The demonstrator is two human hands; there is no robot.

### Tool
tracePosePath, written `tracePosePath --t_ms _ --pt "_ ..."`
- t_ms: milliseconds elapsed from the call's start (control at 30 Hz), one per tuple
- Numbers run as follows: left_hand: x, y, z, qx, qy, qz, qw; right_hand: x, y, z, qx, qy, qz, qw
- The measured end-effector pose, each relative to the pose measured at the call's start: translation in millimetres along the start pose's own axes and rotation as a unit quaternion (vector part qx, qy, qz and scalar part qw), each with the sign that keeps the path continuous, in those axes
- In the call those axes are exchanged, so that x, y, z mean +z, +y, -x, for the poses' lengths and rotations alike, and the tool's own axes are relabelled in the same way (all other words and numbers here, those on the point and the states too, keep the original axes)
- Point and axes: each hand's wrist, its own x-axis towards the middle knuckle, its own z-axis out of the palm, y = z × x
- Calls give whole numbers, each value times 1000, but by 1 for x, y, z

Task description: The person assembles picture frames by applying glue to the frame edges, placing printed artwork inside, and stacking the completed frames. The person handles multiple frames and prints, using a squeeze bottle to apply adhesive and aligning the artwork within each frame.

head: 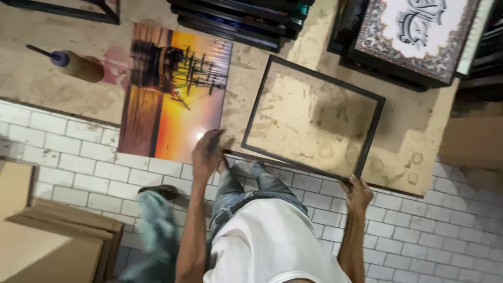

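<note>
head | right hand (358,194) fingers grip black frame (313,118) corner | left hand (208,152) fingers flat by frame's edge

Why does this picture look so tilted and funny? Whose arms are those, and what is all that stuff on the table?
The picture comes from a small camera worn on a person's head, looking down, so you see that person's own arms and white shirt from above. There is no machine here, just two bare hands.

The left hand rests near the bottom edge of a shiny ship picture, a sailing ship against an orange sky. The right hand grips a corner of an empty black frame that lies on the worn brown table; you can see the table right through it.

Also on the table are a roller with a blue handle, a stack of dark frames at the top, and a framed piece with a patterned border at the top right. The floor is white tiles.
</note>
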Motion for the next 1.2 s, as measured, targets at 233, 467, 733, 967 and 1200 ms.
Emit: tracePosePath --t_ms 233,467,733,967,1200 --pt "-117 -26 18 -146 230 -130 953 39 -96 -19 -263 57 359 894" --pt "-197 -50 -44 -75 286 -58 954 278 -111 51 -186 -340 166 907" --pt "-284 -56 -212 155 313 -240 906 398 -61 209 -190 -617 365 670" --pt "-259 -25 -216 -22 234 183 955 340 -35 189 -20 -535 259 804" --pt "-66 33 -78 155 110 127 974 312 4 206 240 -473 -106 841"
